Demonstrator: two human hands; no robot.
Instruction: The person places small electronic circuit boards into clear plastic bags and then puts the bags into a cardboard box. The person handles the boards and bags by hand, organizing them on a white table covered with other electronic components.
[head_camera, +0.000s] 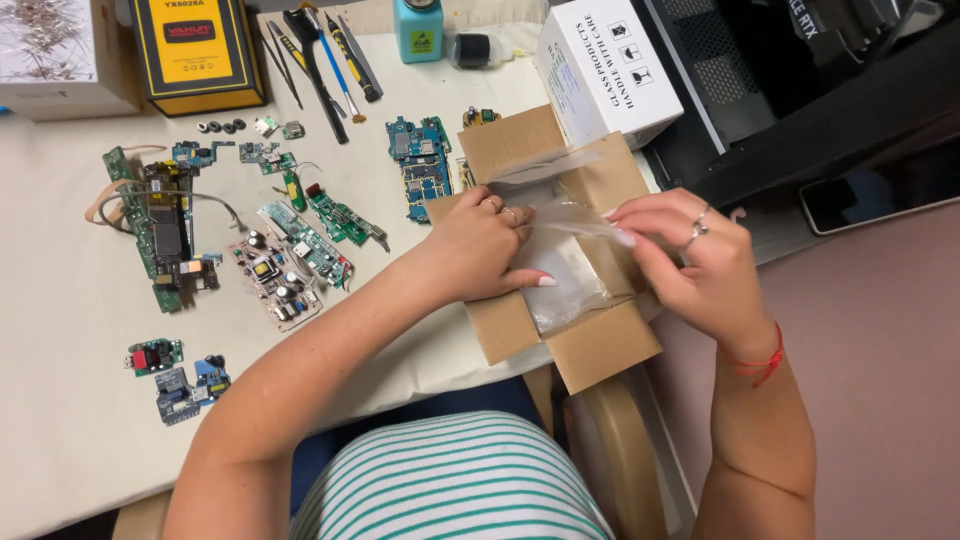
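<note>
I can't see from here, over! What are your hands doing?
Both hands on clear plastic bag. Bag inside open cardboard box. Circuit boards lie clear, left.

Both hands work inside an open cardboard box (560, 300) at the bench (60, 320) edge.
The left hand (480, 250) presses the clear plastic bag (565, 275); the right hand (690, 255) pinches its top. Circuit boards (290, 265) lie alongside.

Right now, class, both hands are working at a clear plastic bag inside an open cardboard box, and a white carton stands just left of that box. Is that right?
Not quite. In the head view, the left hand and right hand do handle the clear plastic bag in the open cardboard box, but the white carton stands behind the box, slightly right, not left.
</note>
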